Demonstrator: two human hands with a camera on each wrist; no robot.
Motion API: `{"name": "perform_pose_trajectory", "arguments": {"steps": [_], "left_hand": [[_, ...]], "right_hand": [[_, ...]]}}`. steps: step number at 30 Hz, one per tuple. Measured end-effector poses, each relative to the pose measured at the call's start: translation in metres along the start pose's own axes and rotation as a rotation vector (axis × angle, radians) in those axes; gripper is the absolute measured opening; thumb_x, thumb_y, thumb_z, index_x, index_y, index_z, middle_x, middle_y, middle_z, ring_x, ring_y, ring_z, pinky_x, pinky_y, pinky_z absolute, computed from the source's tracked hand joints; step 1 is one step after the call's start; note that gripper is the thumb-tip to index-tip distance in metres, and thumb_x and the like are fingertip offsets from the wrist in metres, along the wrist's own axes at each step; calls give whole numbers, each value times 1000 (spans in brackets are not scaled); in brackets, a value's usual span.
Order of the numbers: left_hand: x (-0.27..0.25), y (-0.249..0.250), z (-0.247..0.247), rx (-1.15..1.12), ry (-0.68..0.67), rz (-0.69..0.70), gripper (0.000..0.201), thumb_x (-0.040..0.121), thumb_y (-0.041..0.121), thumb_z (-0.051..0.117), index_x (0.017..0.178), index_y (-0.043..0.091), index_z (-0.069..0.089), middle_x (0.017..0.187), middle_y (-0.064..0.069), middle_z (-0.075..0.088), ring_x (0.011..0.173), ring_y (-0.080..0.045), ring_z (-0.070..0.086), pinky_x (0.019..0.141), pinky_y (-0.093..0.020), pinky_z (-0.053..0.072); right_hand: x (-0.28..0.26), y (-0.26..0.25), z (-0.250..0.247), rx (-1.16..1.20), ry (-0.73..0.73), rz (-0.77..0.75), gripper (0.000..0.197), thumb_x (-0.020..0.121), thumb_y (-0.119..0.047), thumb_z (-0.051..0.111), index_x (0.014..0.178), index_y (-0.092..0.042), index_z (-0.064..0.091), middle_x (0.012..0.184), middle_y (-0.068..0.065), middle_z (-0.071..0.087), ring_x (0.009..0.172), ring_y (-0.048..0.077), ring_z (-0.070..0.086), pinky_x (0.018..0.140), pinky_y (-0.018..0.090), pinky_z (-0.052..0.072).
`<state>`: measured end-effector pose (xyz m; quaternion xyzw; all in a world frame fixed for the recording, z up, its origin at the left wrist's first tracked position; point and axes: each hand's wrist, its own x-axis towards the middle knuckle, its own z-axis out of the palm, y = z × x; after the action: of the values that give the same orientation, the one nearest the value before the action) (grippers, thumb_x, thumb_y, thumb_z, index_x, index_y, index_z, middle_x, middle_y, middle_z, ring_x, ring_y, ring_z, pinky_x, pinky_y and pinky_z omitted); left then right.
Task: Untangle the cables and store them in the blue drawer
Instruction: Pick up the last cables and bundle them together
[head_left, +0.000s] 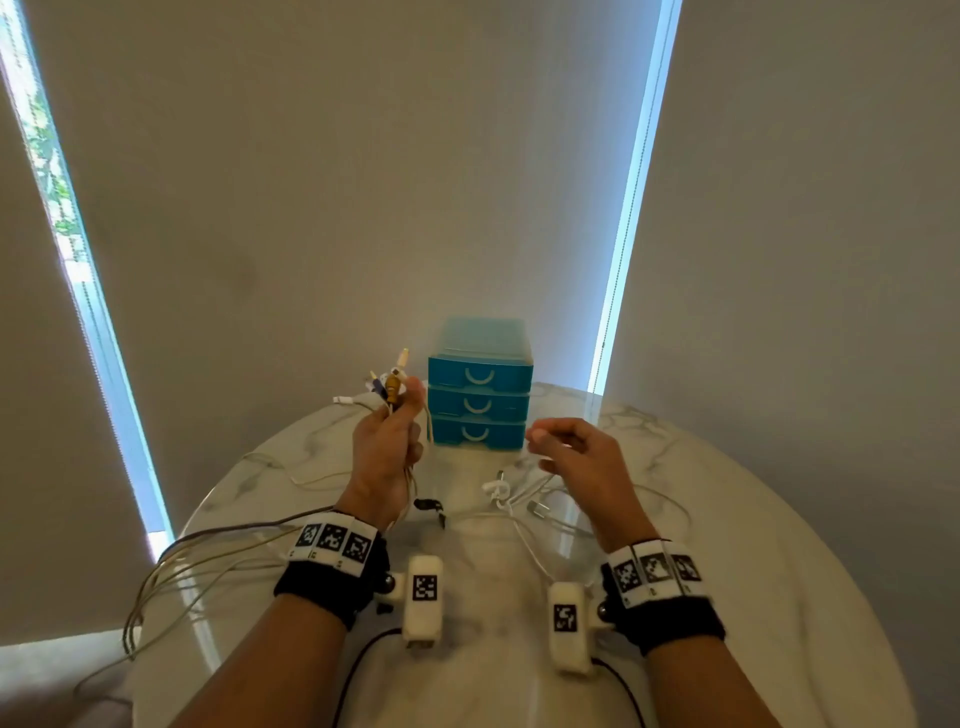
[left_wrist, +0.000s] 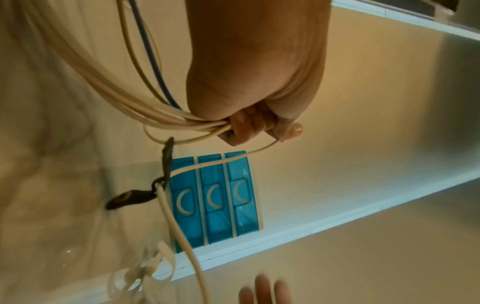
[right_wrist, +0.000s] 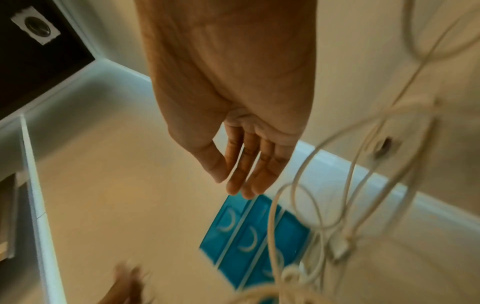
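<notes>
head view: a person's left hand (head_left: 387, 447) is raised above a round marble counter (head_left: 753, 519), fingers curled tight around a bundle of cables (head_left: 395, 387) whose plugs, white, yellow and dark, stick up above the fist. from the bottom of the fist the cords trail down past the wrist and off the counter's left edge. the left wrist view shows the same grip from below: pale cords and one blue one gathered into the closed fingers (left_wrist: 241, 127), with a black strap (left_wrist: 166, 162) hanging on one cord just beneath.

the right hand (head_left: 576, 467) hovers apart from the left, palm down, fingers loosely bent and holding nothing; in the right wrist view the fingers (right_wrist: 249, 170) lie almost straight and close together, blurred. between the hands and slightly nearer the person, white cables (head_left: 514, 499) lie looped on the counter, one with a knot-like coil, and a small black clip (head_left: 428, 505) rests beside them.

the blue drawer unit (head_left: 479, 397), three drawers stacked and all pushed in, each with a pale curved handle, stands at the far edge of the counter against a grey blind, just beyond the left hand's fingertips. both forearms carry black wristbands (head_left: 332, 582) with printed marker tags and small white camera housings (head_left: 425, 597).
</notes>
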<state>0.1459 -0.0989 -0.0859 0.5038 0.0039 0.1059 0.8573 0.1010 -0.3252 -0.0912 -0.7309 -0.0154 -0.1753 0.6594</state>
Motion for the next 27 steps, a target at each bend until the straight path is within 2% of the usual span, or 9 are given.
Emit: {"name": "perform_pose_trajectory", "arguments": {"steps": [3,7,10,12,14,19,22,24,27], "left_hand": [[5,4,-5,-102,44,1,17,100,37,76,92,24,68,59,9,36,49,-6,28,41,-18,28],[7,4,-7,-129,46,9,21,96,39,77,100,20,69,61,8,36,47,-4,29,40,-18,28],[9,5,-9,-164,34,17,35,86,45,79,105,18,69,58,10,36,45,-4,29,39,-17,28],[10,8,-11,-186,28,25,30,90,45,75,101,18,68,55,11,35,44,-4,29,39,-17,26],[10,8,-13,-194,12,28,22,100,41,69,98,19,68,54,11,32,44,-3,26,39,-17,24],[9,1,-9,-15,-130,-27,25,107,37,63,110,15,74,63,7,26,50,-8,21,41,-21,19],[1,4,0,125,-212,-78,12,103,29,70,95,20,70,66,4,25,52,-10,19,43,-23,17],[-1,2,2,222,-245,-94,21,99,32,76,87,23,61,63,5,29,51,-10,22,43,-23,20],[-6,-1,3,373,-275,-85,30,94,46,81,93,20,67,61,4,38,51,-10,27,46,-24,24]], "right_hand": [[-6,-5,-22,-90,-25,56,13,97,-26,79,109,-23,80,101,-4,82,102,20,77,88,33,63],[-18,-17,-12,-346,-381,42,28,86,-50,85,108,-33,81,103,-15,80,95,5,73,81,17,53],[-21,-19,1,-604,-555,92,33,82,-51,89,110,-34,83,99,-24,74,91,-2,65,75,15,43],[-20,-17,2,-666,-505,84,22,86,-43,89,104,-32,85,94,-24,75,82,-7,66,69,13,42],[-17,-10,0,-563,-397,-1,12,91,-37,86,99,-28,85,90,-16,79,80,-8,69,74,14,48],[-13,-7,2,27,67,-75,15,94,-30,83,107,-22,83,92,0,82,79,15,77,66,26,58],[-17,-7,17,159,40,22,19,97,-28,80,113,-17,82,98,5,83,88,25,79,72,30,62],[-18,-5,27,211,-22,63,22,100,-29,75,116,-14,80,101,8,83,97,29,79,83,35,65],[-19,-8,40,286,-81,49,25,106,-29,66,120,-13,79,108,9,83,106,26,79,91,39,64]]}}
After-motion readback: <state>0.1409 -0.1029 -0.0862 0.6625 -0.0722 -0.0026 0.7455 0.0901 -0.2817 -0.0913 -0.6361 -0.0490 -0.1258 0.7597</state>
